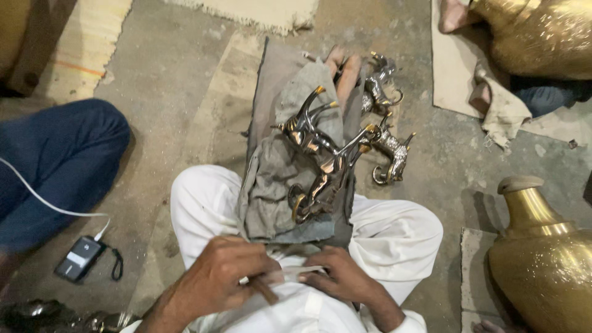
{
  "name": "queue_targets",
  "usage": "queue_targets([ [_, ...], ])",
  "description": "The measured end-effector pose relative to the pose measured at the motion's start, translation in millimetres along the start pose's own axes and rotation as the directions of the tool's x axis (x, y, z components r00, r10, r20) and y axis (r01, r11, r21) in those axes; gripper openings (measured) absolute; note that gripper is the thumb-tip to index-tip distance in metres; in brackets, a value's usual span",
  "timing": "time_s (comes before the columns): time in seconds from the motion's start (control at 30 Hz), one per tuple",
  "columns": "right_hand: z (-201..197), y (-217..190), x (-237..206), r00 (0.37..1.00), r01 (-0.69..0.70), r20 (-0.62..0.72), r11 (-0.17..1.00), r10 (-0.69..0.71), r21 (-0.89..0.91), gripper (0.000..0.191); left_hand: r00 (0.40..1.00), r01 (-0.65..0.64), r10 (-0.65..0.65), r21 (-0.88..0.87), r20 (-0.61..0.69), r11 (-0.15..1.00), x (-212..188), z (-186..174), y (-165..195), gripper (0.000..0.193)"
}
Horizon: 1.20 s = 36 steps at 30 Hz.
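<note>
A shiny metal animal figurine (320, 154) with gold-tipped legs lies on its back on a grey cloth (271, 185) over my outstretched leg. My left hand (225, 277) is closed around a thin brown stick-like tool at my lap. My right hand (336, 274) pinches a small pale strip next to it. Both hands are close together over my white trousers (203, 203), below the figurine and apart from it. My bare foot (344, 68) shows beyond the cloth.
Two duller metal figurines (390, 151) lie on the floor right of my leg. Large brass vases stand at the right (542, 259) and top right (536, 34). Another person's blue-clad knee (58, 160) is at left, with a small black device (80, 259) on a white cable.
</note>
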State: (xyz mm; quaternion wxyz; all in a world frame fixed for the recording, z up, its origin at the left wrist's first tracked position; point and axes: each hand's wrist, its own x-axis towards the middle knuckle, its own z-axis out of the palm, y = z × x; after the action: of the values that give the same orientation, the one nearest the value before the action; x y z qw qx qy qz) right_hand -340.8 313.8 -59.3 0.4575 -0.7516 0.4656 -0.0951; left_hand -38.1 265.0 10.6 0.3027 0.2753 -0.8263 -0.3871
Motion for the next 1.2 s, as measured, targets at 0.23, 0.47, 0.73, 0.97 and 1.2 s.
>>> queue_targets([
  [0.23, -76, 80, -59, 0.768, -0.563, -0.349, 0.826, 0.537, 0.031, 0.03, 0.976, 0.216, -0.196, 0.292, -0.097, 0.932, 29, 16, -44, 0.026],
  [0.47, -114, 60, 11, 0.579, 0.037, -0.796, 0.969, 0.178, 0.243, 0.029, 0.778, 0.365, -0.313, -0.014, -0.544, 0.931, 99, -6, -79, 0.024],
  [0.73, -141, -6, 130, 0.506, -0.203, -0.837, 0.972, 0.207, 0.117, 0.025, 0.834, 0.548, -0.474, 0.525, -0.283, 0.651, 154, -5, -81, 0.068],
  [0.97, -148, -6, 164, 0.564, 0.273, -0.823, 0.926, 0.065, 0.26, 0.021, 0.816, 0.576, -0.487, 0.371, -0.31, 0.729, 138, 20, -83, 0.051],
  [1.2, -121, 13, 149, 0.586, 0.171, -0.789, 0.924, 0.185, 0.343, 0.02, 0.732, 0.667, -0.672, 0.32, -0.112, 0.673, 89, 32, -72, 0.052],
])
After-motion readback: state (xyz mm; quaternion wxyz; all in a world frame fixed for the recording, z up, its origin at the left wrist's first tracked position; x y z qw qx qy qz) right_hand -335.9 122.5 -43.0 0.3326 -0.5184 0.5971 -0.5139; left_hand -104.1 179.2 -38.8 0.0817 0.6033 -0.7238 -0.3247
